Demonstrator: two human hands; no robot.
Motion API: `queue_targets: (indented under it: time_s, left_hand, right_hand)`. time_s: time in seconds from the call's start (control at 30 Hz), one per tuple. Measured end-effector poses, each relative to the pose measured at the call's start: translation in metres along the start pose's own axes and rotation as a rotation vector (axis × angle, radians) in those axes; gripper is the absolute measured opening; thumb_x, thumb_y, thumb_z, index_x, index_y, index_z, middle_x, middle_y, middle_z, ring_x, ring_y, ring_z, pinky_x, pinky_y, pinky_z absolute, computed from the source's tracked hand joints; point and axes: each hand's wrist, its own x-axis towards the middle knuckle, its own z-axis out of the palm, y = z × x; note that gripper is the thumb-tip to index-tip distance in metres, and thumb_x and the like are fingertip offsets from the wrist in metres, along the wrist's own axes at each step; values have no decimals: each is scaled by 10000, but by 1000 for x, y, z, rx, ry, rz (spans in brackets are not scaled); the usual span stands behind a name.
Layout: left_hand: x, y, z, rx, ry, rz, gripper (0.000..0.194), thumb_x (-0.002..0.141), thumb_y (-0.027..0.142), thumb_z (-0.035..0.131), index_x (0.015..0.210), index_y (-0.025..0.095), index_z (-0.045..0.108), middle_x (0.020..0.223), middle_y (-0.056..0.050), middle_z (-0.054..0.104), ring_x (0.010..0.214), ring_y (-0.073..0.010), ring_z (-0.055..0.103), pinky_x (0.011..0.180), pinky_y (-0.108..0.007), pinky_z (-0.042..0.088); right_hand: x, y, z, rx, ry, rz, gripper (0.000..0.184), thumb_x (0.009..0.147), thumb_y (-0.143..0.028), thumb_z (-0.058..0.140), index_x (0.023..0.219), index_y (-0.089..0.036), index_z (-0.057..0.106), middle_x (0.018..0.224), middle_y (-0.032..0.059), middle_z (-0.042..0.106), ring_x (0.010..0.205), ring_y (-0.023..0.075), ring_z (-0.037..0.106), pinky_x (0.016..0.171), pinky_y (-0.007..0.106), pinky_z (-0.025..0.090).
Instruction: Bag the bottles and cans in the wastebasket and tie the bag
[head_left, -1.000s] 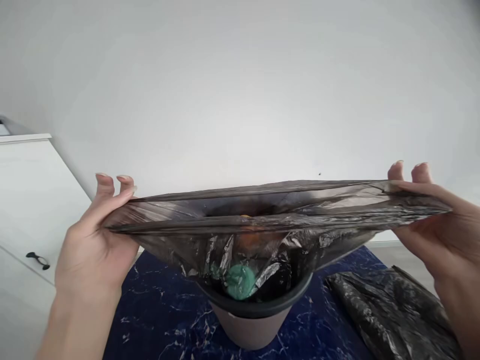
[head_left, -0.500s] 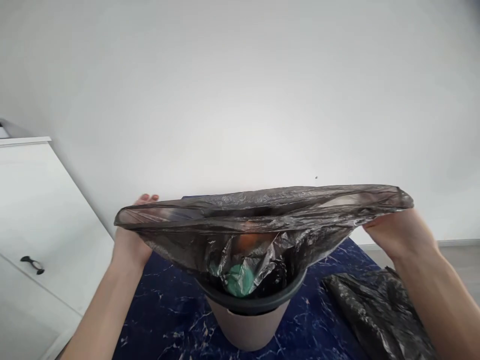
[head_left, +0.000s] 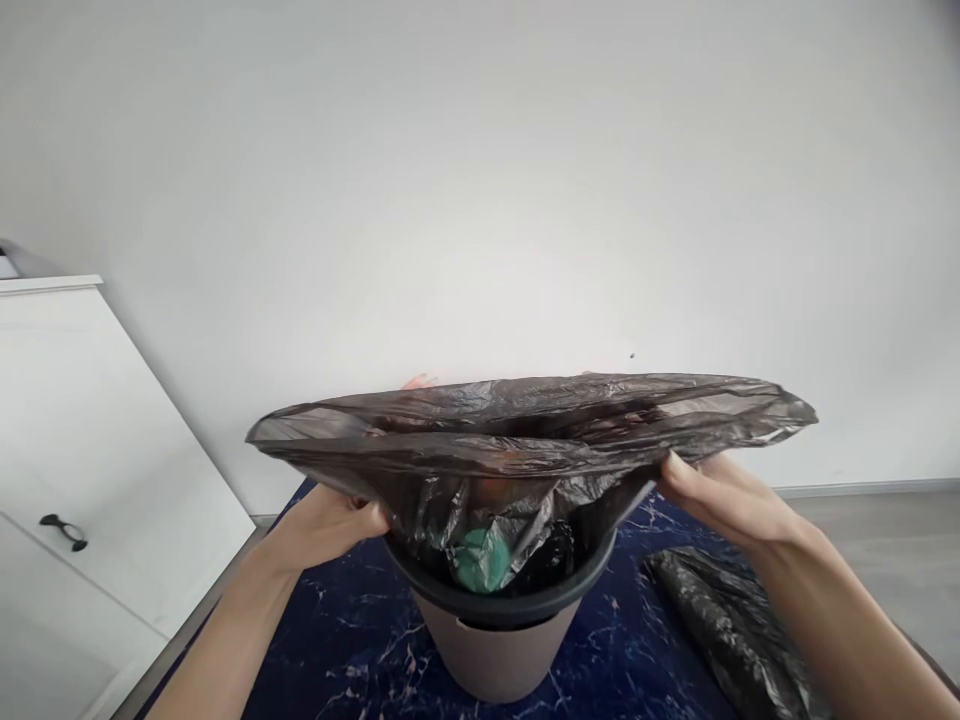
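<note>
Here, the dark bag (head_left: pixel 510 458) rises between left hand (head_left: pixel 322 525) and right hand (head_left: pixel 727 503).

L grip (head_left: pixel 330 525), R grip (head_left: pixel 727 500) on drk bag (head_left: pixel 525 455), bin (head_left: pixel 496 655) below.

This seems to be a room in a home. It is shown by the white cabinet (head_left: pixel 97 430) with a small black handle (head_left: pixel 64 528), the plain white wall (head_left: pixel 480 200) with its pale skirting board (head_left: pixel 870 488), the grey wood-look floor (head_left: pixel 881 540), and the round taupe bin (head_left: pixel 499 655) with a dark rim (head_left: pixel 502 605).
</note>
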Motion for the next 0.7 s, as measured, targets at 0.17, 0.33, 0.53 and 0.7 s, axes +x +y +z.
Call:
queue_targets:
  time_s: [0.17, 0.33, 0.53, 0.7]
  left_hand:
    - [12, 25, 28, -30, 318, -172, 595, 1075, 617, 551, 1609, 356, 570, 1744, -11, 447, 1657, -320, 346, 1348, -448, 345]
    - [26, 26, 38, -285, 645, -113, 507, 1069, 584, 604, 1448, 265, 711, 1586, -76, 647, 1566, -272, 506, 1292, -372, 435]
    - [40, 27, 34, -558, 787, -13, 259, 1086, 458, 631, 1112, 232, 756, 1427, -75, 752, 1418, -238, 660, 1193, -383, 560]
    - [52, 41, 29, -742, 792, 41, 241, 1092, 343, 639, 891, 213, 663, 860, 1, 754, 951, -169, 793, 1009, -352, 657]
  right_hand:
    - [8, -23, 37, 316, 359, 59, 573, 945, -681, 737, 1377, -304, 741, 1485, 42, 701, 1479, 316, 574, 1285, 483, 454]
    - [19, -46, 49, 492, 326, -52, 517, 1008, -688, 634, 1359, -325, 744, 1523, 21, 681, 1493, 287, 571, 1252, 470, 500]
    - [38, -50, 55, 642, 309, -230, 315, 1069, -550, 578, 1207, -305, 719, 1460, 9, 704, 1495, 234, 568, 1282, 459, 459]
    - [53, -57, 59, 616, 308, -302, 236, 1044, -515, 620, 921, -314, 593, 630, -62, 439, 821, 196, 695, 1071, 462, 578]
